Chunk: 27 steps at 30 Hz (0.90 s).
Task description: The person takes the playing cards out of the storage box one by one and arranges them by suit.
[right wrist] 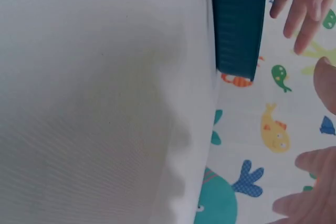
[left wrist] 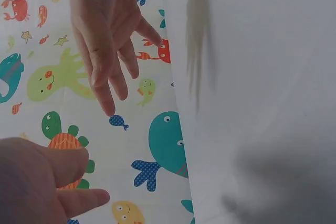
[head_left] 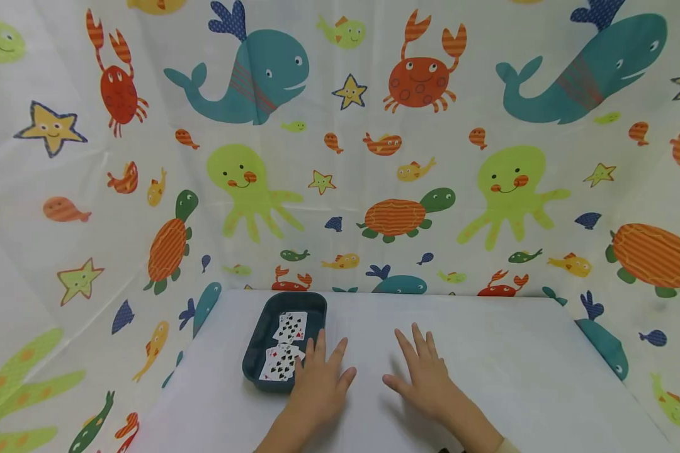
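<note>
Left grip (head_left: 320, 385) and right grip (head_left: 426, 376) are bare, with slender, tapering fingers. A beige sleeve (head_left: 508, 446) edges the right forearm (head_left: 469, 420); a small dark piece (head_left: 444, 450), unclear, shows beside it.

In the head view, the left hand (head_left: 320, 380) hides the lower right side of the tray (head_left: 267, 386), left of the frame's center, and part of the cards (head_left: 279, 362) inside. The cards overlap, so their count is unclear, and their corner marks are too small to read. Both forearms (head_left: 476, 428) run off the bottom edge, where only a sliver of a dark object (head_left: 443, 450) shows. In the left wrist view, the left hand is cut off at lower left, the right hand (left wrist: 105, 30) at the top; a shadow (left wrist: 278, 177) at lower right is blurred. In the right wrist view, the top edge crops the tray, the right edge the right hand.
</note>
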### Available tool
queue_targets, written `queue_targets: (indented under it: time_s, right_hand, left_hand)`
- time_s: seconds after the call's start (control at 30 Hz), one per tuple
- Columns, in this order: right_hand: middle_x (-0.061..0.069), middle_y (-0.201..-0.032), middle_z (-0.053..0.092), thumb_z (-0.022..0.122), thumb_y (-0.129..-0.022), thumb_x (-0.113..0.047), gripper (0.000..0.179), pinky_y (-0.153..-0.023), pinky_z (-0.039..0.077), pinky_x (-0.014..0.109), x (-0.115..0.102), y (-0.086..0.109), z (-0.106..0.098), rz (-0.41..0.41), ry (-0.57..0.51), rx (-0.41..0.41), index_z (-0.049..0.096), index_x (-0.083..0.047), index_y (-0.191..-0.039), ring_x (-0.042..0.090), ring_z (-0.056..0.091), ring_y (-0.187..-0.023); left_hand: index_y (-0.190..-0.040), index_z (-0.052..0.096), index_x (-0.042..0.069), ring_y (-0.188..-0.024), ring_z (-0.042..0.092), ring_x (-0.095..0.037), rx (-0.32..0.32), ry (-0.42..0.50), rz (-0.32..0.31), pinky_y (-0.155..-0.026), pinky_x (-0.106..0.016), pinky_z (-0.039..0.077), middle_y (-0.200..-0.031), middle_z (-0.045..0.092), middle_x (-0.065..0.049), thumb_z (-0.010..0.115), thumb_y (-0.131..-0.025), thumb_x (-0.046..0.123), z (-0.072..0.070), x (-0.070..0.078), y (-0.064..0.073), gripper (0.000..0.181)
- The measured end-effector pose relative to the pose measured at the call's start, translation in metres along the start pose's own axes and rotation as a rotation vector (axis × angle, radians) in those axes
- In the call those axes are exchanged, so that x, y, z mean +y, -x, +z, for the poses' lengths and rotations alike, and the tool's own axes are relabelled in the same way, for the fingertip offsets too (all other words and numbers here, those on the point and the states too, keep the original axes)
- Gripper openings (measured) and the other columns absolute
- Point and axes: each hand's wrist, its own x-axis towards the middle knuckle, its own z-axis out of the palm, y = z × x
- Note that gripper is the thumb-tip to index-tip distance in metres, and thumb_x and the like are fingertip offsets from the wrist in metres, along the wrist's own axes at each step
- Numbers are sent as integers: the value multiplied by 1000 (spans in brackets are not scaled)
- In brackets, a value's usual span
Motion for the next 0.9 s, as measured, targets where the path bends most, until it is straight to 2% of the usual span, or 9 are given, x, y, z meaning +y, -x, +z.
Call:
queue_targets:
  time_s: [0.13,0.23,0.37,0.5,0.6,0.73,0.9]
  right_hand:
    - [20,-181,10,68,-95,-70,98,-113,32,85,0,-6,-2,-51,-95,15,28,-25,-172,57,7,-164]
    - [15,-182,10,70,-94,-69,98,-118,32,80,-1,-11,0,-86,-153,34,26,-29,-172,53,8,-166]
    - [13,-181,15,79,-91,-61,96,-118,37,76,-3,-20,2,-111,-247,80,31,-32,-170,48,22,-165]
    - [10,-178,24,87,-88,-47,92,-115,46,69,-8,-31,1,-112,-380,120,40,-32,-166,43,35,-161]
    - [8,-178,27,90,-88,-37,90,-112,51,63,-12,-37,1,-110,-466,117,42,-31,-164,40,37,-160]
    - [7,-176,30,91,-87,-31,88,-109,55,59,-20,-48,2,-117,-561,102,46,-32,-162,37,37,-160]
    - [5,-174,34,90,-87,-31,83,-106,58,55,-30,-59,5,-132,-606,76,49,-34,-159,34,39,-159]
  left_hand:
    - [-160,52,25,-162,27,-51,26,105,-3,-120,-78,31,-177,25,-21,66,-105,43,-12,-5,2,60]
    - [-157,57,28,-160,35,-47,57,172,-34,-118,-73,39,-175,32,-18,68,-105,39,-20,-10,2,55]
    - [-150,64,29,-156,42,-48,99,240,-80,-114,-73,43,-171,41,-16,71,-103,34,-33,-20,1,47]
    - [-143,71,25,-152,47,-48,152,306,-69,-112,-70,47,-163,51,-19,74,-102,25,-48,-32,0,41]
    - [-140,73,23,-143,58,-44,177,349,-71,-108,-65,53,-159,55,-19,76,-100,21,-60,-43,2,39]
    - [-139,73,24,-131,66,-35,175,413,-144,-99,-55,61,-156,57,-15,75,-101,21,-74,-56,4,38]
    - [-142,71,22,-131,65,-35,158,447,-239,-100,-53,61,-153,58,-16,71,-103,22,-86,-71,8,38]
